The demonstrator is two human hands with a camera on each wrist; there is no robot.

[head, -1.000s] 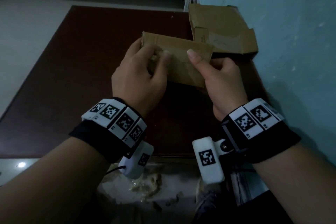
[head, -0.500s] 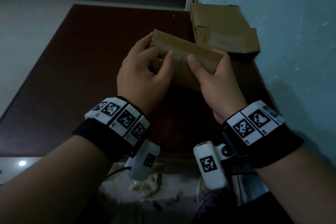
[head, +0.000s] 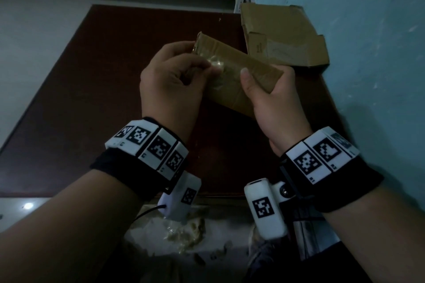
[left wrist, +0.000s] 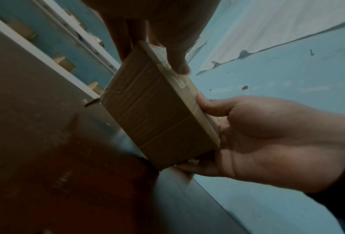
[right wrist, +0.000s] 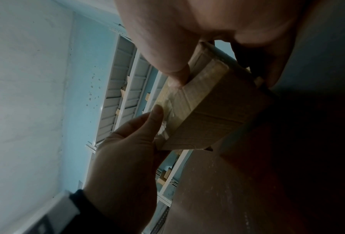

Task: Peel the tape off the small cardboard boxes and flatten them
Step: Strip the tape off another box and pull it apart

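Note:
I hold a small cardboard box (head: 250,69) in both hands above the dark brown table (head: 115,76). My left hand (head: 172,82) grips its left end, fingers behind it and the thumb on a wrinkled strip of clear tape (head: 216,65) along the upper face. My right hand (head: 273,101) grips the right end, thumb on top. In the left wrist view the box (left wrist: 157,114) shows a broad side, with my thumb on the tape (left wrist: 177,77) and the right hand (left wrist: 267,139) holding the lower end. The right wrist view shows the box (right wrist: 217,110) and the left hand (right wrist: 127,155) beside the tape.
A flattened cardboard box (head: 282,34) lies at the table's back right against the blue wall (head: 368,53). Scraps of peeled tape (head: 186,232) lie on the floor below the table's near edge. White metal shelving (right wrist: 125,88) with small boxes stands beyond.
Both hands have turned the box so its taped face points up towards me, and have lifted it a little. My left thumb has shifted onto the wrinkled tape.

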